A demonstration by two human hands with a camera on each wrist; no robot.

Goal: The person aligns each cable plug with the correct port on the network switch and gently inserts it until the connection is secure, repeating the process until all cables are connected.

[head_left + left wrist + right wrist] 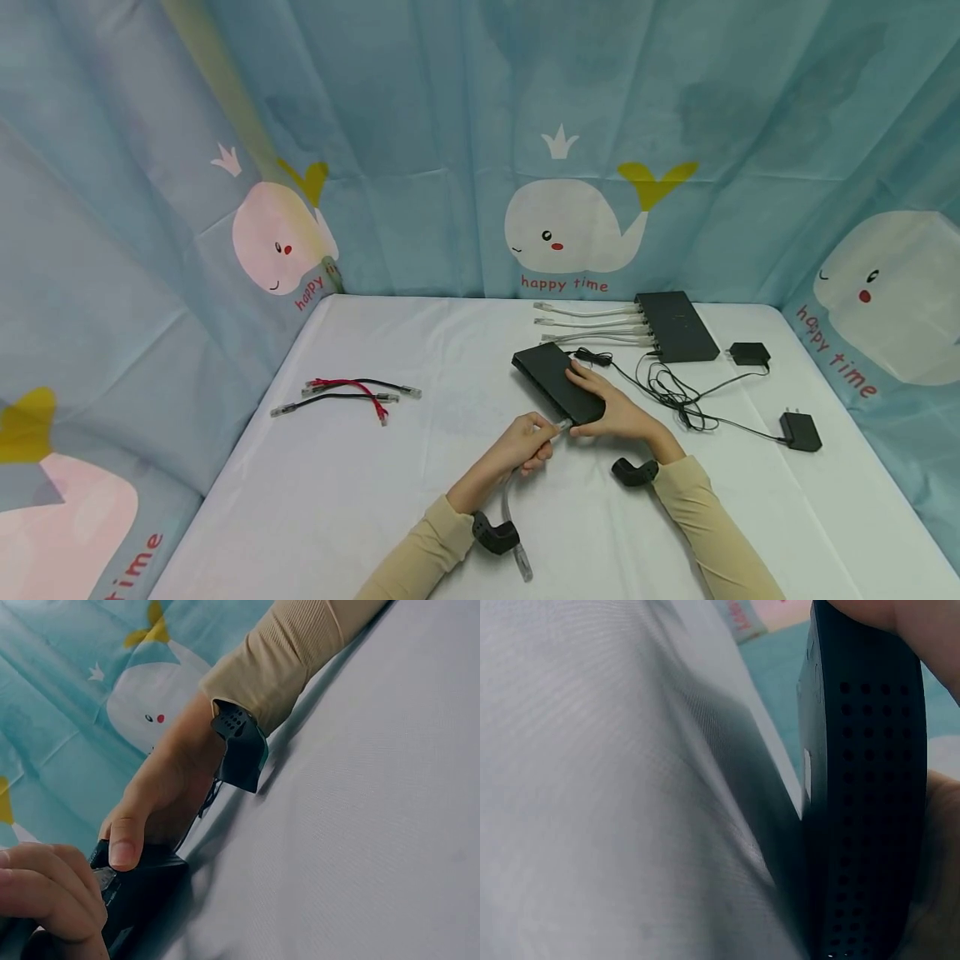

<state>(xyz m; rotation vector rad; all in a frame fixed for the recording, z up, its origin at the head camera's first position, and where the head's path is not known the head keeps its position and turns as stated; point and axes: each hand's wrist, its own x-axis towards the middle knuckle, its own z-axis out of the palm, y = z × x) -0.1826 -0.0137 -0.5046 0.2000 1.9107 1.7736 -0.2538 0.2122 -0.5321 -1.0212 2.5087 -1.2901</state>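
My right hand (617,412) grips a black network switch (553,379), thumb on its near end and fingers over the top. The switch is tilted, its left side raised off the table. Pinched in my left hand (521,446) is the clear plug (564,425) of a grey network cable (506,498), held at the near left corner of the switch. Whether the plug sits in a port cannot be made out. The cable's other end lies on the table below my left wrist. In the right wrist view, the vented side (874,780) of the switch stands upright.
Another black switch (678,329) lies at the back right with several grey cables (592,323) at its left side. Two power adapters (801,431) and tangled black cords (678,400) lie at the right. Short red and black network cables (341,396) lie at the left.
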